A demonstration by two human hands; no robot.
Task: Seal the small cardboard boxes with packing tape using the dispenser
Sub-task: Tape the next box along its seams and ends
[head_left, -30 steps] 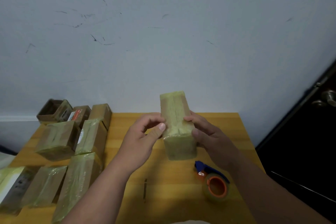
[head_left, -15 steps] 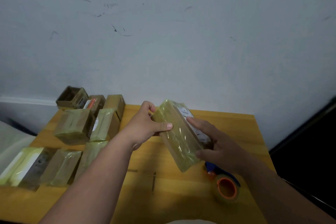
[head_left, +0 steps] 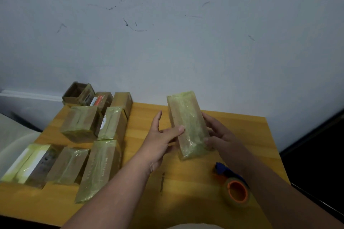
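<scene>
The right hand (head_left: 221, 135) has its grip curled round the taped box (head_left: 188, 124), up over the bench (head_left: 232, 130) middle. The left hand (head_left: 160, 135) is flat, thumb touching. The box may slip; tape is slick. The dispenser (head_left: 235, 189) lies at 5 o'clock.

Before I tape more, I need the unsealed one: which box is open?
The far-left box against the wall: its top gapes; the others look closed.
</scene>
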